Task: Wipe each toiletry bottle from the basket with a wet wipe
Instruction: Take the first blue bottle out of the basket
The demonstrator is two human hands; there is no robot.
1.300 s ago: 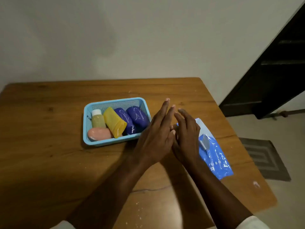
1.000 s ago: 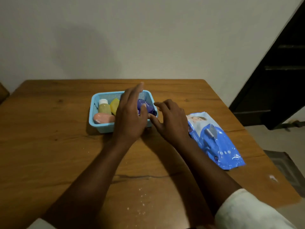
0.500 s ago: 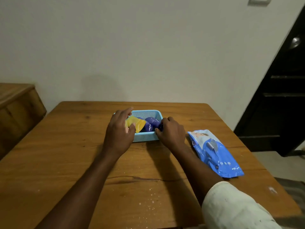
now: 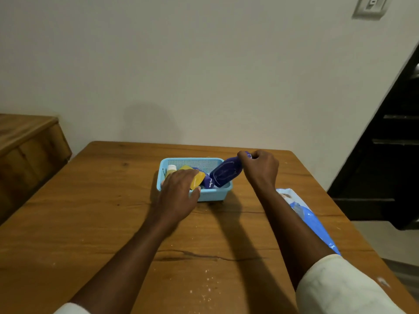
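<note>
Right hand [image 4: 260, 169] pinches the dark blue bottle [image 4: 225, 174] tilted above the basket [image 4: 213, 196]; left hand [image 4: 179, 193], fingers loosely spread, steadies the basket's near rim.

No text, brand or number can be read anywhere; the purple bottle [image 4: 226, 174] held up by the right hand [image 4: 260, 169] carries only a pale looping outline, too blurred to tell as letters; the blue wet wipe pack [image 4: 309, 219] shows a pale printed patch near its far end, its wording illegible.
</note>
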